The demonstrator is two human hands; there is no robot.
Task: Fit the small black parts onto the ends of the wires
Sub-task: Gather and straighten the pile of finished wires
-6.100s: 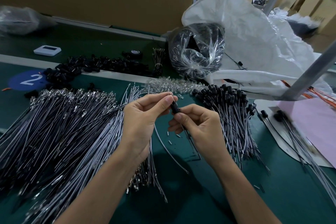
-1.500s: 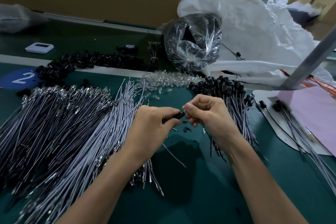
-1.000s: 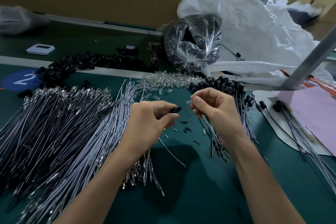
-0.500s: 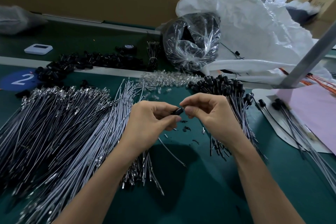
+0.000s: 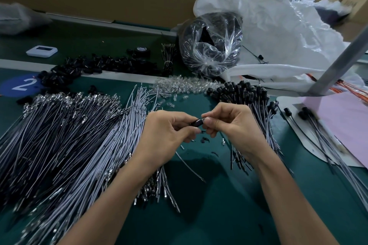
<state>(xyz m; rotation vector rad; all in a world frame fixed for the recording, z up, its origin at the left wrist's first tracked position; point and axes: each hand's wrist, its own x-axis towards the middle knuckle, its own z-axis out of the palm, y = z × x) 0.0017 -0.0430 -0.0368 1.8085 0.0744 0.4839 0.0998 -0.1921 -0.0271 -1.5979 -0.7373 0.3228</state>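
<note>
Head-down view over a dark green counter [image 5: 219,215], with two bare forearms reaching in from the bottom edge. At centre, left hand [image 5: 167,135] and right hand [image 5: 233,125] brought fingertip to fingertip just above the surface. Between them, a small black part [image 5: 196,123], lying roughly level. Pinched at one end by the left thumb and forefinger, at the other by the right thumb and forefinger. Both grips narrow and closed on it, remaining fingers curled in. Trailing from under the left hand toward the viewer, one thin grey wire [image 5: 191,167], upper end hidden in the fingers. Directly below the hands, a few black scraps [image 5: 204,139] on the counter.

To the left, a broad heap of loose grey wires [image 5: 69,145] with metal tips, fanned across the counter and passing beneath the left forearm. To the right, behind the right hand, a bundle of finished wires [image 5: 245,93] capped in black. Between the two heaps, farther back, a scatter of small clear parts [image 5: 179,85]. Beyond those, a long heap of loose black parts [image 5: 99,65], a clear bag [image 5: 209,45] filled with dark pieces, and a large white sack [image 5: 278,26]. Far left, a blue disc marked 2 [image 5: 20,85] and a small white device [image 5: 41,51]. Far right, a pink sheet [image 5: 342,125] beside the foot of a slanted grey post [image 5: 338,61].
</note>
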